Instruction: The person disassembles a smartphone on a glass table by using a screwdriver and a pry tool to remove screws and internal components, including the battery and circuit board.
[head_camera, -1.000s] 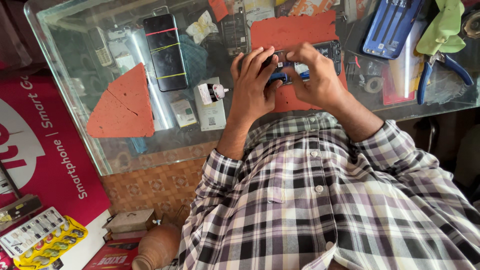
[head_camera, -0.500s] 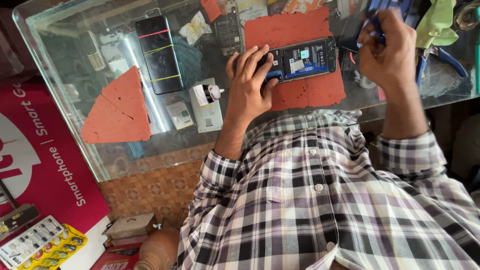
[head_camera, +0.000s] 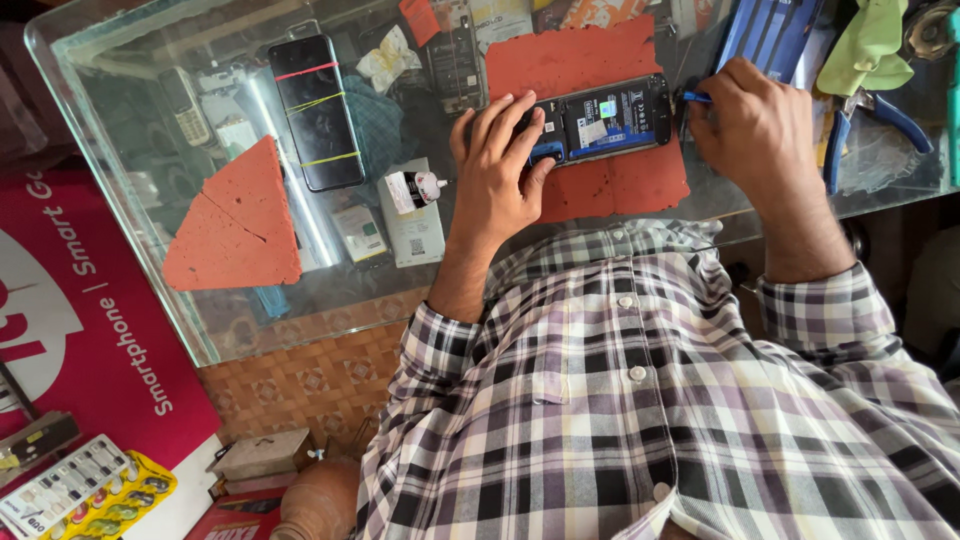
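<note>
Phone (head_camera: 605, 120) pinned by left hand (head_camera: 500, 170), fingers flat.

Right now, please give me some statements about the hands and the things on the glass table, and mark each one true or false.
1. The left hand rests on the opened black phone. True.
2. The opened black phone lies on the bare glass table. False: it lies on a red rubber mat.
3. The right hand holds a thin blue-handled tool at the phone's end. True.
4. The black phone wrapped with coloured rubber bands is under the left hand. False: it lies apart, untouched.
5. The blue-handled pliers are in the right hand. False: they lie on the table beside it.
</note>
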